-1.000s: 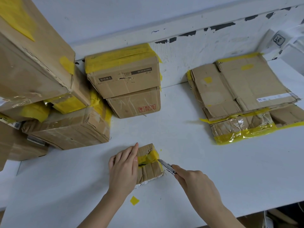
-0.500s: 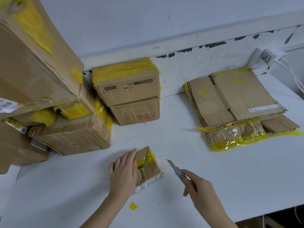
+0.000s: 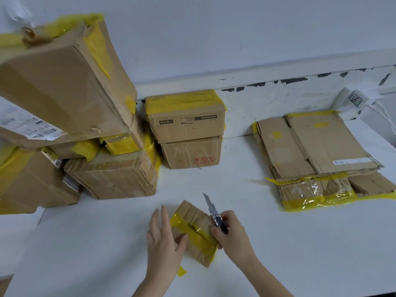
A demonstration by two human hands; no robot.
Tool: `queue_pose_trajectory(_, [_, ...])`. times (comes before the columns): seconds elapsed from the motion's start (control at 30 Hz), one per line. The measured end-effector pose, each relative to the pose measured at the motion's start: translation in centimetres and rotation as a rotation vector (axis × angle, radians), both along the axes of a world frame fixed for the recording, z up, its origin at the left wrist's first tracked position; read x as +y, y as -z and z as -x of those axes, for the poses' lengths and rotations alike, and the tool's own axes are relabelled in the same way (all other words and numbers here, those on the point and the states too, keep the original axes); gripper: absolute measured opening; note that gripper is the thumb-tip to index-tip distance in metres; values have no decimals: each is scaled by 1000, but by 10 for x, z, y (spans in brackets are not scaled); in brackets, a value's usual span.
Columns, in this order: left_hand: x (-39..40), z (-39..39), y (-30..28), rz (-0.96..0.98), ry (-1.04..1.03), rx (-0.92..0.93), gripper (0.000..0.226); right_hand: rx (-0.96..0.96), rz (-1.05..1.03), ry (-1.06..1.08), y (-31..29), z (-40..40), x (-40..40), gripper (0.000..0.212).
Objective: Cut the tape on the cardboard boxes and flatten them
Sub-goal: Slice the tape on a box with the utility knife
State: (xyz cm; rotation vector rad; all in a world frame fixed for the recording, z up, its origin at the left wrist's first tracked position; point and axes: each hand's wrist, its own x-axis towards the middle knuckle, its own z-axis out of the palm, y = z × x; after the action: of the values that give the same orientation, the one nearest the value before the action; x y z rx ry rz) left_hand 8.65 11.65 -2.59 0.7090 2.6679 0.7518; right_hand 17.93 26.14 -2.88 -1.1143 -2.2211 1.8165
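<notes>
Small brown cardboard box (image 3: 194, 231) wrapped in a yellow tape band (image 3: 196, 233), lying on the white worktop (image 3: 300, 243) at near centre, between both hands. Long axis runs from far-left to near-right; tape band crosses it, with a dark slit along the seam. Left hand (image 3: 164, 241): fingers straight and spread, thumb touching the box's left side. Right hand (image 3: 230, 234): curled round a black utility knife (image 3: 214, 213), blade pointing up and away, off the tape; fingers also touch the box's right edge. Both hands equally near. Beyond: taped brown cartons (image 3: 186, 127) stacked left and centre; flattened cardboard pile (image 3: 317, 146) at right.
</notes>
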Motion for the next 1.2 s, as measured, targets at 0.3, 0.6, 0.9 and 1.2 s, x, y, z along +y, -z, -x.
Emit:
queue_pose_trajectory(0.3, [3,29,-14,213,459,413,51,118,76,-77,-4,44,27,15])
queue_pose_trajectory(0.6, [17,17,0,252,179,362,52,-339,-421,-300,-10,-11,39,28])
queue_pose_trajectory(0.9, [19,16,3,163,159,334,55,-313,-368,-343,-9,-5,38,40])
queue_pose_trajectory(1.2, [22,17,4,170,116,309,57,-287,-392,-451,-6,3,40,43])
